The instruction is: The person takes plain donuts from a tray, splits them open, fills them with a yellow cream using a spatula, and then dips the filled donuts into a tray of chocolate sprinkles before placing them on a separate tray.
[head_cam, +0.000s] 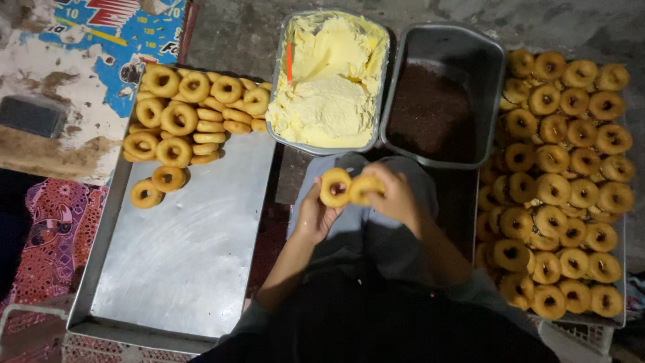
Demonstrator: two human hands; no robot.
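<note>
Left hand (314, 214): fingers closed on one half of a split doughnut (334, 187), held above the lap, cut face apparently turned up toward the camera, ring roughly flat.

Right hand (396, 195): fingers gripping the other half (365, 189), touching the first, the pair side by side along a left-right line, likely parted for filling.

Metal tray (188, 255), left: finished doughnuts (181, 117) stacked at its far end.

Tub of pale yellow cream (329, 81) and tub of dark sprinkles (433, 111): just ahead of the hands.

Right tray (621, 296): crowded with plain doughnuts (564, 181).
</note>
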